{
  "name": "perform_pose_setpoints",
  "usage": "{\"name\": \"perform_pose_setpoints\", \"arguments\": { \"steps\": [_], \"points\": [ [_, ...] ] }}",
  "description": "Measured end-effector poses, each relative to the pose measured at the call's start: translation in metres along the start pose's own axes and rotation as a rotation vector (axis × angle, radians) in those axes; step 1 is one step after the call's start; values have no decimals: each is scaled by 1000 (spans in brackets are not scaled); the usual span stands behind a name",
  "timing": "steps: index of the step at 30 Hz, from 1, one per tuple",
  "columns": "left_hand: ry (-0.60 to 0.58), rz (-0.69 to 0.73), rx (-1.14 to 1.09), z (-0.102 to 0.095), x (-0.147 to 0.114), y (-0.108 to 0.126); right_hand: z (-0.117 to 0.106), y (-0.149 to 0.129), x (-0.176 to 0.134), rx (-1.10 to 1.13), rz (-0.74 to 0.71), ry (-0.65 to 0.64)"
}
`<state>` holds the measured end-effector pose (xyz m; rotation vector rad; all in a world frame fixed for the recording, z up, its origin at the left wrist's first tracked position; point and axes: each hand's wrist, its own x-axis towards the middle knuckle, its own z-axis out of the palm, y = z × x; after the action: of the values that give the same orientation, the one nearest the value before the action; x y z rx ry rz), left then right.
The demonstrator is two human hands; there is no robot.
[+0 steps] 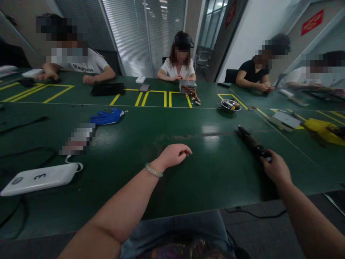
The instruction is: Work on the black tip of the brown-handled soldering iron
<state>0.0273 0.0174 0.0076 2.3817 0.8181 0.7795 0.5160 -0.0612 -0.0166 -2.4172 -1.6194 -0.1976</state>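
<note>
My left hand (174,155), with a pale bangle (153,170) at the wrist, is over the middle of the green table (194,190). Its fingers are loosely bent and I see nothing in them. On the right, my right hand (277,168) is closed round the near end of a long black tool (252,142), shaped like an electric screwdriver. The tool's narrow end points away from me and to the left. Part of the grip is hidden by my fingers. Beyond it stands a metal bowl (230,109) with small parts inside.
At left lie a white power bank (40,178), a blurred-out phone (79,139), a blue glove (107,117) and dark cables (24,154). Far right are a flat grey piece (286,120) and a yellow glove-like item (320,130). Several people sit opposite, one handling a metal box with wires (188,87).
</note>
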Motion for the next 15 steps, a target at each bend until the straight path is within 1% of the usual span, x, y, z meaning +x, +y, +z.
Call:
{"name": "perform_pose_setpoints", "arguments": {
  "steps": [1, 2, 4, 6, 9, 11, 13, 15],
  "points": [
    [49, 11, 6, 0, 0, 2, 2, -18, -6, 100, -78, 41],
    [106, 23, 16, -1, 0, 5, 4, -38, -12, 181, -164, 54],
    [217, 47, 48, -2, 0, 10, 5, -85, -25, 303, -334, 11],
    [297, 60, 94, -3, 0, 13, 3, -139, -37, 416, -499, -56],
    [347, 66, 166, -4, -1, 16, 2, -222, -53, 547, -723, -171],
    [356, 59, 203, -5, -2, 15, 7, -271, -59, 615, -859, -203],
    [375, 31, 229, -6, -3, 11, 15, -310, -61, 643, -955, -214],
    [412, -13, 250, -8, -3, 6, 23, -336, -62, 642, -1014, -216]
  ]
}}
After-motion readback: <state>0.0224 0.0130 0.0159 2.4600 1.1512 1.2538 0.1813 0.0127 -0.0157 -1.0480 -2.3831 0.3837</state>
